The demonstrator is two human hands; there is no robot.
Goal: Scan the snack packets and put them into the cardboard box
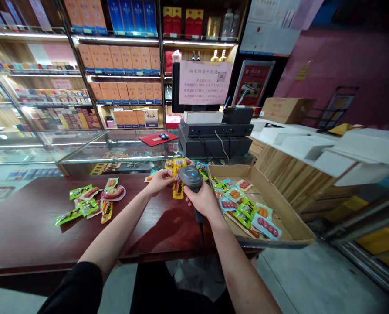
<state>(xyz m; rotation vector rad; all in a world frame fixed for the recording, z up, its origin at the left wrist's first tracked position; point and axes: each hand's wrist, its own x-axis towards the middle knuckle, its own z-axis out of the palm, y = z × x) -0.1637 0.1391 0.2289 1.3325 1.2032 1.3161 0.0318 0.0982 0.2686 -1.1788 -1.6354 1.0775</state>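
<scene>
My right hand (201,198) is wrapped round the handle of a dark barcode scanner (191,175), which shows a small blue light on top. Its head is close beside a yellow snack packet (179,187). My left hand (161,181) pinches that packet at its left edge, above the dark red table (142,235). Behind the packet, more snack packets (170,164) lie partly hidden by it and the scanner. Left of my left hand, a loose group of snack packets (88,203), green, yellow and clear with sausages inside, is spread on the table.
To the right stands an open cardboard box (279,205) holding several snack packets (246,209). A cash register with a monitor (214,141) stands on the glass counter (122,152) behind, near a red mouse pad (151,138). The scanner cable (202,235) hangs by the table's front edge.
</scene>
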